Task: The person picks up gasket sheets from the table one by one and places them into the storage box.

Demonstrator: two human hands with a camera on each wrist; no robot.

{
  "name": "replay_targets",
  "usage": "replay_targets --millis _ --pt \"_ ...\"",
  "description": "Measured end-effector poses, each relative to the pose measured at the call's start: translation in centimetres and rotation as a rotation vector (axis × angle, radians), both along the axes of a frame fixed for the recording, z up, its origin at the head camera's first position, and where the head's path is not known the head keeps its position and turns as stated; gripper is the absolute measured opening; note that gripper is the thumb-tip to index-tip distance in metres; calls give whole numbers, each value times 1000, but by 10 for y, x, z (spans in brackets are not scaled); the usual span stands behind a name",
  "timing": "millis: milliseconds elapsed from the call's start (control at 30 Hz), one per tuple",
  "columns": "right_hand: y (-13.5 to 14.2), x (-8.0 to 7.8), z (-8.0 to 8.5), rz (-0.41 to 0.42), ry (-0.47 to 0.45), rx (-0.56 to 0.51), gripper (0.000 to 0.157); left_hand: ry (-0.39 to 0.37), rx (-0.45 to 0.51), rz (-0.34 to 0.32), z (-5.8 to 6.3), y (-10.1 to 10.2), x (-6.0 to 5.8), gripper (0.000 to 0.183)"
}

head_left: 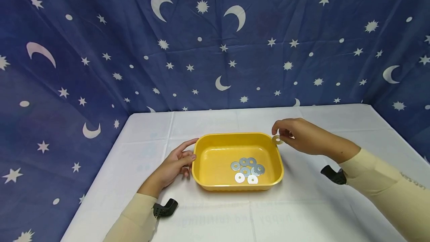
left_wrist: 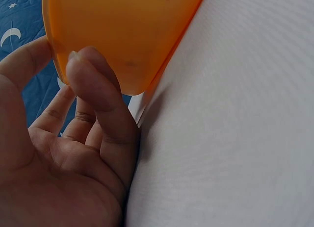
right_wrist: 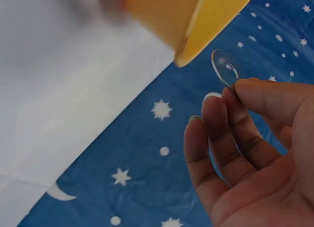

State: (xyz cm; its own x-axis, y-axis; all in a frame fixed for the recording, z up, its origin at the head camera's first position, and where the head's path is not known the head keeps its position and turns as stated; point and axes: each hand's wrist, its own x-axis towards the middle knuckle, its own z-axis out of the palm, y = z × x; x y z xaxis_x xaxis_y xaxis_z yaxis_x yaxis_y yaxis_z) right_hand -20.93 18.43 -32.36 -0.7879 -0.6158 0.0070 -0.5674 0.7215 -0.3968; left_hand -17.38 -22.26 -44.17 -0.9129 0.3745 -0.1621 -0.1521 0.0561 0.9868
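Observation:
A yellow plastic tray (head_left: 215, 160) sits on the table, with several flat metal washers (head_left: 245, 172) lying in its right half, some overlapping. At the tray's left end is my left hand (head_left: 174, 165); its thumb and index finger hold the rim there. The left wrist view shows the thumb against the tray's outer wall (left_wrist: 132, 36). My right hand (head_left: 304, 137) pinches one washer (right_wrist: 223, 67) between thumb and index finger, upright beside the tray's far right corner. The other fingers of that hand are bent and hold nothing.
A white cloth (head_left: 215, 216) with faint printing covers the table. Behind and at the sides hangs a dark blue curtain (head_left: 188, 55) with moons and stars. Black camera mounts (head_left: 165, 208) stick out from both wrists.

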Motion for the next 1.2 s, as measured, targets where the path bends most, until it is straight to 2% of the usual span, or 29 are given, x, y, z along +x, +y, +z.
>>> replay_targets --millis 300,500,733,1033,1200 --pt "-20 9 -6 61 2 11 25 -2 -3 -1 0 0 0 59" --pt "-34 12 -8 77 -60 17 22 -10 -11 10 0 1 -1 58" --pt "-56 6 -6 147 -67 22 14 -13 -18 10 0 0 0 59" --pt "-80 -1 -5 269 -14 31 14 -7 -9 10 0 1 -2 59" --pt "-92 -3 -5 305 -29 24 12 -4 -20 7 0 -1 -1 58"
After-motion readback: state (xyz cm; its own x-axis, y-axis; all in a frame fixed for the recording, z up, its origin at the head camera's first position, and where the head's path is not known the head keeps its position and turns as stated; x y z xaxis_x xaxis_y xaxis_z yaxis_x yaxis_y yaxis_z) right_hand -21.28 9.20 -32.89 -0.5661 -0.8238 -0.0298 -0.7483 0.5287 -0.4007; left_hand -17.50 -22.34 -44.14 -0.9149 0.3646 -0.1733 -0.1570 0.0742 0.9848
